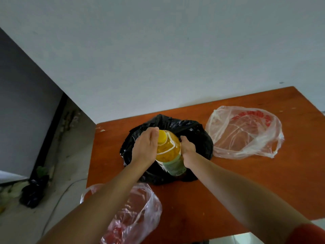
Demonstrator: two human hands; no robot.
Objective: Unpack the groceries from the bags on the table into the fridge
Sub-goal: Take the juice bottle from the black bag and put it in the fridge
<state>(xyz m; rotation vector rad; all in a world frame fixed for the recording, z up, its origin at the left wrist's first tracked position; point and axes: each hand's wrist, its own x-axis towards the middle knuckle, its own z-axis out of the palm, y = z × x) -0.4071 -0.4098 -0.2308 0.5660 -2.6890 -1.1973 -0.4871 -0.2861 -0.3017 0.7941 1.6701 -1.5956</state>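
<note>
A yellow-capped bottle of golden oil with a pale green label stands in an opened black plastic bag in the middle of the orange-brown table. My left hand wraps the bottle's neck and shoulder from the left. My right hand presses against the bottle's right side, next to the bag's rim; which of the two it grips is unclear. The bottle's base is hidden inside the bag.
A clear plastic bag with red print lies flat at the back right of the table. Another clear bag with red contents sits at the near left edge. A grey fridge side stands left; a black bag lies on the floor.
</note>
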